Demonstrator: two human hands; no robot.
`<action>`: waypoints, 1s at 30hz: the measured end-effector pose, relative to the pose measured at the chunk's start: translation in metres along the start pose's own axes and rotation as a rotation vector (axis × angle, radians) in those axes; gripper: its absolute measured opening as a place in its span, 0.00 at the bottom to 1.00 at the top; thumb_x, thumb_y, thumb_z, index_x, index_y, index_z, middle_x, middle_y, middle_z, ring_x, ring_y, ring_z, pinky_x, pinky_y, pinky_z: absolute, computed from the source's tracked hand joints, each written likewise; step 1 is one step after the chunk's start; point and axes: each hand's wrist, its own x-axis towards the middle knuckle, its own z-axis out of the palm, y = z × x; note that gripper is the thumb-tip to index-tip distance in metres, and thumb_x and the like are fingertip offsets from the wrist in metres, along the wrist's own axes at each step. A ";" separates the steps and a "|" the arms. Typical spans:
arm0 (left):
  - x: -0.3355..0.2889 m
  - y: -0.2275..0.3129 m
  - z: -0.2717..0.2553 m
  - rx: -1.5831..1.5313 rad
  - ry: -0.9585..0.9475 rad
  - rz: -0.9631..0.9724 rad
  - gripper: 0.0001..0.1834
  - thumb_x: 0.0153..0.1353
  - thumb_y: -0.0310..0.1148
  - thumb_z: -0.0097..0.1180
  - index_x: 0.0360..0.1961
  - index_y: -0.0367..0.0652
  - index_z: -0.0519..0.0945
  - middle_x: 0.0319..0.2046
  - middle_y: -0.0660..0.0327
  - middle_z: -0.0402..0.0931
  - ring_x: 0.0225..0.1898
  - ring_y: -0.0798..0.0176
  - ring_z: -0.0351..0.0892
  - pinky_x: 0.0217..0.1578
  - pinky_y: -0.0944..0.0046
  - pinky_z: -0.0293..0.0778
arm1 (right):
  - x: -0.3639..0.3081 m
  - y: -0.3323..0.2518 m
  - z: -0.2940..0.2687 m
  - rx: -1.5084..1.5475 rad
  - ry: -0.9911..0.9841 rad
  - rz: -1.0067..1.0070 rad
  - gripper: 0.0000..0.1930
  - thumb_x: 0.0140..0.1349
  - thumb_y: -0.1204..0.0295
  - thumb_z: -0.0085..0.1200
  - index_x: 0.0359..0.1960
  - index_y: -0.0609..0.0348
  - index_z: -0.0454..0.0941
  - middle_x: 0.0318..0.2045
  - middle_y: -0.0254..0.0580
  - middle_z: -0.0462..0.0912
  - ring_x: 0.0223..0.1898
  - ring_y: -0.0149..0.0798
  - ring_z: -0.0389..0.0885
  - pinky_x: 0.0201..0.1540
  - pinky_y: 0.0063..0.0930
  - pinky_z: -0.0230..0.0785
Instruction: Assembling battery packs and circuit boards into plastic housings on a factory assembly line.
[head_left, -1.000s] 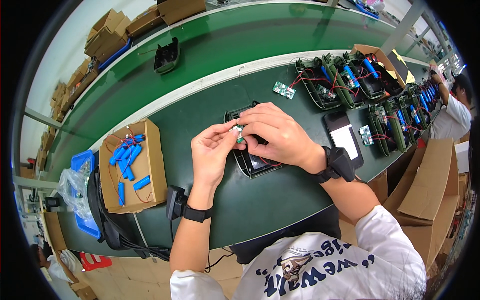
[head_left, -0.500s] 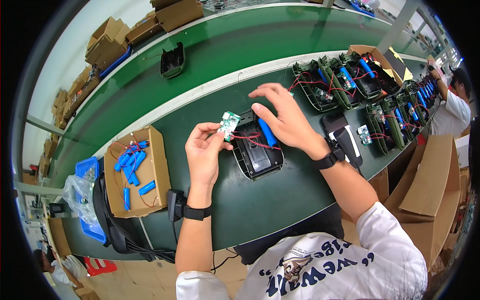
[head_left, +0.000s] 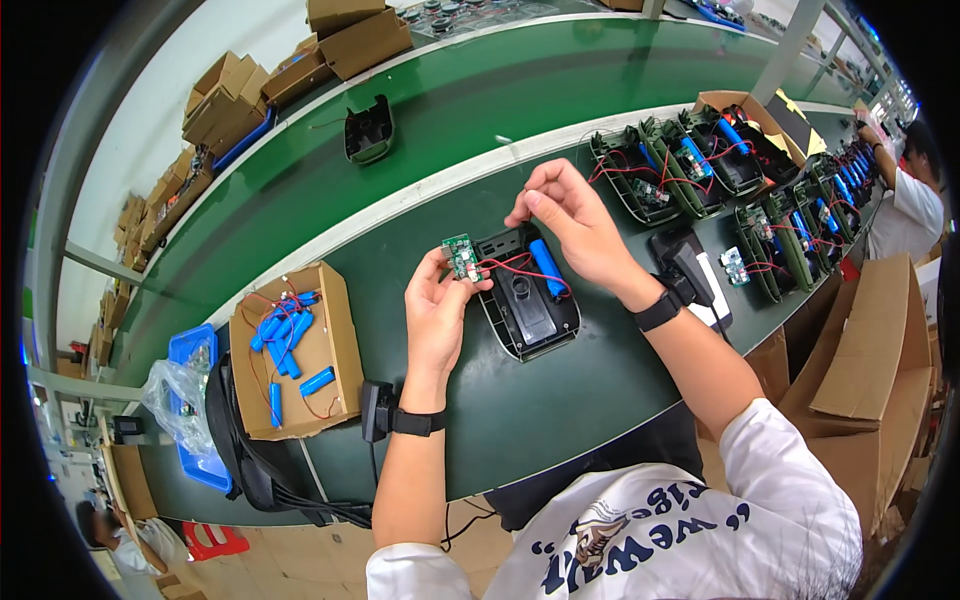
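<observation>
L hand (head_left: 437, 312) pinches sm. flat green circuit board (head_left: 461, 258) by upper L edge of open dk. plastic shell (head_left: 532, 323) on smooth green counter (head_left: 530, 410). Thin, loopy red wires (head_left: 512, 266) run from board toward round blue battery (head_left: 547, 268), shell's R side. R hand (head_left: 580, 232) near battery, fingers curled; can't tell if anything's held.

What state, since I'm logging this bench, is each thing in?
Circuit board: wired, held.
Left hand: closed on the circuit board.
Right hand: curled, apart from the circuit board.
Nearest housing shell: open, inside facing up.
Single blue battery: along that shell's right side.
Cardboard box: open, partly filled with blue batteries.
Housing shells at right: open.
</observation>
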 end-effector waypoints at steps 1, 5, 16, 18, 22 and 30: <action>-0.001 0.001 0.001 -0.065 -0.003 0.000 0.15 0.69 0.19 0.48 0.56 0.34 0.75 0.47 0.57 0.79 0.44 0.63 0.83 0.48 0.59 0.82 | -0.001 -0.005 0.002 0.004 0.004 0.001 0.06 0.76 0.72 0.50 0.48 0.60 0.71 0.38 0.37 0.81 0.44 0.31 0.82 0.50 0.26 0.73; -0.004 0.001 0.002 -0.086 0.019 0.023 0.12 0.73 0.24 0.50 0.54 0.35 0.77 0.45 0.59 0.81 0.43 0.64 0.84 0.45 0.59 0.84 | -0.011 -0.022 0.009 0.015 -0.072 -0.020 0.10 0.76 0.72 0.50 0.54 0.61 0.71 0.37 0.36 0.80 0.38 0.27 0.79 0.45 0.23 0.74; -0.008 0.005 0.014 -0.044 0.020 0.076 0.10 0.72 0.23 0.53 0.51 0.34 0.80 0.43 0.57 0.83 0.41 0.63 0.86 0.41 0.57 0.88 | -0.020 -0.034 0.009 -0.424 -0.149 -0.089 0.09 0.69 0.72 0.58 0.39 0.67 0.85 0.30 0.38 0.84 0.32 0.24 0.78 0.36 0.22 0.73; -0.008 0.005 0.014 -0.071 0.020 0.075 0.11 0.72 0.22 0.53 0.52 0.33 0.79 0.43 0.55 0.83 0.41 0.63 0.86 0.42 0.57 0.89 | -0.020 -0.027 0.008 -0.511 -0.186 -0.154 0.10 0.69 0.71 0.57 0.40 0.67 0.85 0.30 0.40 0.84 0.31 0.29 0.79 0.36 0.25 0.73; -0.008 0.005 0.011 -0.050 0.029 0.072 0.13 0.71 0.21 0.52 0.54 0.31 0.78 0.44 0.54 0.83 0.41 0.62 0.86 0.42 0.56 0.89 | -0.026 -0.034 0.006 -0.461 -0.265 -0.021 0.15 0.74 0.67 0.47 0.46 0.68 0.80 0.40 0.44 0.83 0.40 0.40 0.79 0.46 0.31 0.71; -0.006 0.001 0.008 -0.032 0.065 0.056 0.12 0.71 0.21 0.53 0.53 0.31 0.78 0.44 0.56 0.82 0.41 0.63 0.86 0.42 0.58 0.89 | -0.020 -0.031 0.012 -0.632 -0.145 -0.231 0.15 0.75 0.69 0.48 0.54 0.63 0.82 0.31 0.43 0.77 0.33 0.42 0.75 0.38 0.33 0.69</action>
